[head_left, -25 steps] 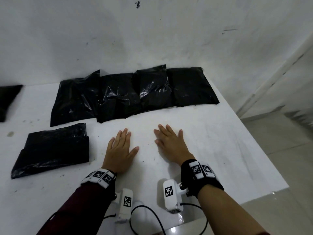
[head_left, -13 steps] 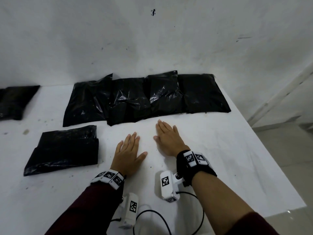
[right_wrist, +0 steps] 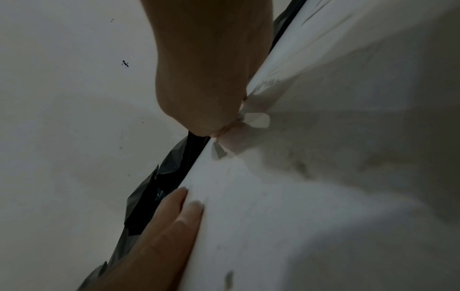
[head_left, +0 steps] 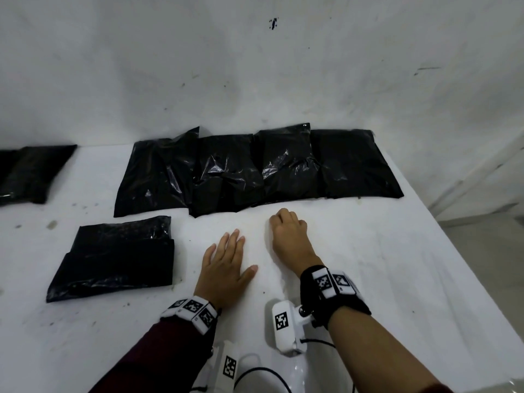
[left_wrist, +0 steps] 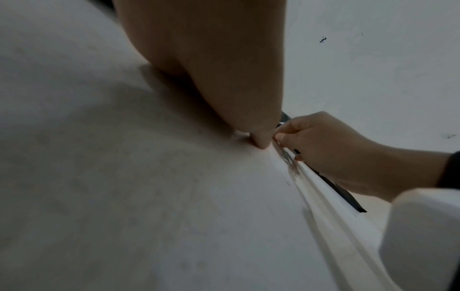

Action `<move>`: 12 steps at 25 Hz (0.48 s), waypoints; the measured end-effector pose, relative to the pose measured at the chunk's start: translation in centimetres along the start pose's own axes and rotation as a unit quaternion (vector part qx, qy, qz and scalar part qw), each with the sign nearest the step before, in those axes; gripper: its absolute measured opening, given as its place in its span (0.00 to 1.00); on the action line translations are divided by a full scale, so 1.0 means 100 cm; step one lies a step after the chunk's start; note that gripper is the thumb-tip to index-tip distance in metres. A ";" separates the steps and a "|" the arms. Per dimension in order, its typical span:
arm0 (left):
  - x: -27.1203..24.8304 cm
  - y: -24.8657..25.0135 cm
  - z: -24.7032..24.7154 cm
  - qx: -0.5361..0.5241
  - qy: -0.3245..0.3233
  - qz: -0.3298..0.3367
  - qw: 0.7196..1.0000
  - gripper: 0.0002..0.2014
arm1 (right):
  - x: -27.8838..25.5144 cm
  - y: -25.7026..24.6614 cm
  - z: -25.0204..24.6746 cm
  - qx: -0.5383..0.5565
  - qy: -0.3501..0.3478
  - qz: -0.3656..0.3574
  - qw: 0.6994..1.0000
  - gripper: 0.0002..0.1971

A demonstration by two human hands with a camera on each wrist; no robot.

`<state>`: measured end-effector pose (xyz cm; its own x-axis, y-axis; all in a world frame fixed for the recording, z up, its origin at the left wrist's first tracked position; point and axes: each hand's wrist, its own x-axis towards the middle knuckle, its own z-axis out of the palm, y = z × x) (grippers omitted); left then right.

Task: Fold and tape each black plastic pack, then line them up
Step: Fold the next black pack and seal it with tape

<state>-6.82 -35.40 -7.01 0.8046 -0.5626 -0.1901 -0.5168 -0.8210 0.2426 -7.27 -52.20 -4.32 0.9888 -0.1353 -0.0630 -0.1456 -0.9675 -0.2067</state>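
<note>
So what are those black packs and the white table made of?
The black packs look like thin glossy plastic film: they crinkle and catch bright glints. The table seems covered in matte white sheeting, maybe plastic or paper; it is scuffed, specked and shows no shine.

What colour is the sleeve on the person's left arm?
Dark maroon. The left sleeve shows best in the head view, running up to the wristband.

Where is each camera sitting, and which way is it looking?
Head: on the head, looking forward and down at the table and black packs; shows both forearms, flat left hand, curled right hand.
Left wrist: on the left wrist, looking along its fingers toward the right hand.
Right wrist: on the right wrist, looking along fingers pinching clear tape; left fingertips show.
Shared: both wrist views show both hands and the packs' edge.
</note>
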 end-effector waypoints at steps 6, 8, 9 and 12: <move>0.001 0.000 0.004 0.007 0.031 0.016 0.999 0.46 | 0.006 -0.004 0.002 0.020 0.005 0.040 0.999 0.17; 0.000 0.000 0.002 0.002 0.021 0.009 1.000 0.47 | 0.005 -0.006 0.001 0.039 0.010 0.043 0.998 0.15; 0.001 0.000 0.001 0.008 0.026 0.009 1.000 0.48 | 0.004 -0.007 -0.001 0.045 0.011 0.052 0.998 0.15; 0.000 0.000 0.004 0.010 0.027 0.012 1.000 0.47 | -0.005 -0.011 -0.008 0.035 -0.001 0.087 0.996 0.13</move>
<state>-6.93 -35.38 -7.40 0.8063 -0.5762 -0.1335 -0.5411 -0.8097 0.2272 -7.58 -51.28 -3.27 0.9483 -0.2996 -0.1051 -0.3170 -0.9119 -0.2606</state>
